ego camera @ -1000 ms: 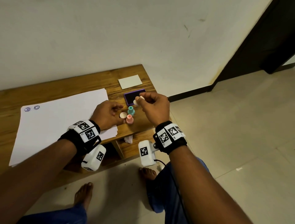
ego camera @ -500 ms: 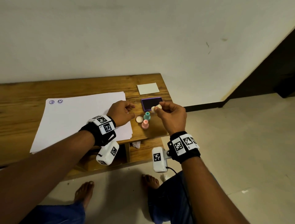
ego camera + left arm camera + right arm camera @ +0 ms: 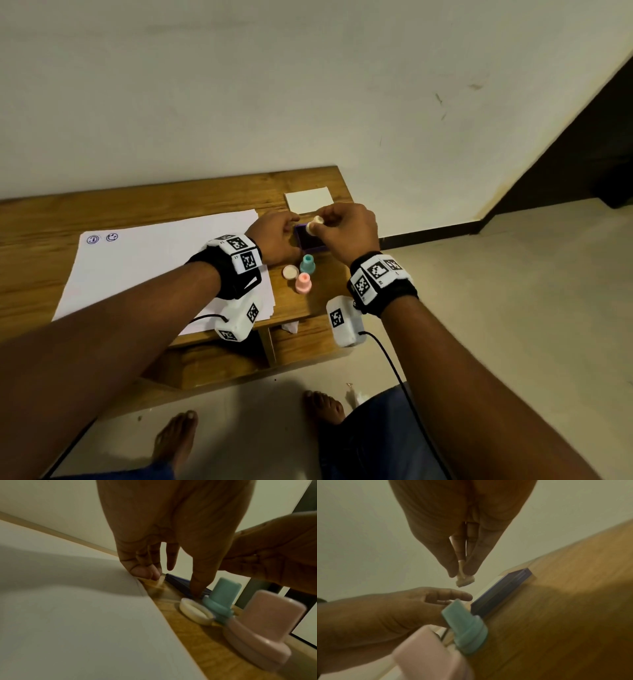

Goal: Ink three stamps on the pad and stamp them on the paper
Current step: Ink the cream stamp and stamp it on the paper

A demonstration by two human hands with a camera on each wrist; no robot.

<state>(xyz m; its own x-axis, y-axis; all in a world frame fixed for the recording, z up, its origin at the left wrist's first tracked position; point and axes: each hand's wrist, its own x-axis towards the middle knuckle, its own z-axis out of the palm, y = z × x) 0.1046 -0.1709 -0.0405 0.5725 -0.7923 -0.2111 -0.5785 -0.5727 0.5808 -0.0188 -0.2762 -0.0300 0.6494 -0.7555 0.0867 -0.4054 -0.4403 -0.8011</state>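
Note:
My right hand (image 3: pixel 320 224) pinches a small cream stamp (image 3: pixel 313 225) between thumb and fingertips, its face just above the purple ink pad (image 3: pixel 311 242). In the right wrist view the cream stamp (image 3: pixel 463 580) hangs clear of the ink pad (image 3: pixel 501 592). My left hand (image 3: pixel 279 236) rests at the pad's left edge; its thumb (image 3: pixel 197 586) presses on the ink pad (image 3: pixel 178 582). A teal stamp (image 3: pixel 307 263), a pink stamp (image 3: pixel 303 282) and a cream cap (image 3: pixel 290 272) stand near the pad. The white paper (image 3: pixel 164 270) lies to the left with two blue prints (image 3: pixel 102 237).
A white card (image 3: pixel 308 200) lies behind the pad on the low wooden table (image 3: pixel 68 212). The table's right edge is close beside the pad, with tiled floor (image 3: pixel 496 308) beyond. My bare feet are under the front edge.
My right hand has carried the cream stamp forward over the ink pad. My left hand has moved from beside the cap up to the pad's left edge.

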